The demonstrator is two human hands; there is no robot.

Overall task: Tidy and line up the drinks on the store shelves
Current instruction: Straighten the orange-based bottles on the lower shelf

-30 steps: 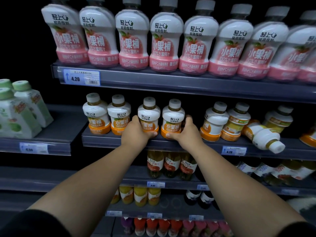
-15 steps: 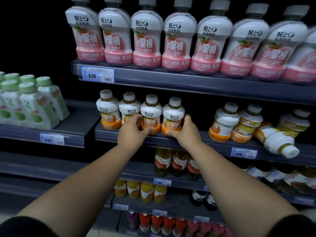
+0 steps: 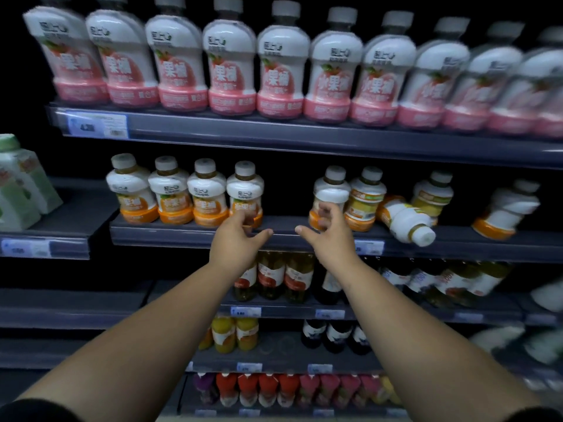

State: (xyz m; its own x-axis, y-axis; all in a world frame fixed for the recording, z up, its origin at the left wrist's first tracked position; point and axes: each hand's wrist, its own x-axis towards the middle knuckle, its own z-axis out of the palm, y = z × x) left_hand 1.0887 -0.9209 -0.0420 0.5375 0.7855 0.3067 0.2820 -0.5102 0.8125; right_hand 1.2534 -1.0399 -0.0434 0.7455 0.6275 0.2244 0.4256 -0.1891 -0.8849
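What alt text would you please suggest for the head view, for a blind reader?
A left hand and right hand reach toward orange-labelled bottles on a store shelf: four stand lined up; a toppled bottle lies rightward. Pink-labelled bottles above.

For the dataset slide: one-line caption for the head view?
Open left hand and right hand at the orange-label shelf: four bottles lined up left, toppled bottle right.

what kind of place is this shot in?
Most likely a shop's drinks aisle: tiered shelves, long rows of identical pink bottles, and price tags clipped along the shelf edges.
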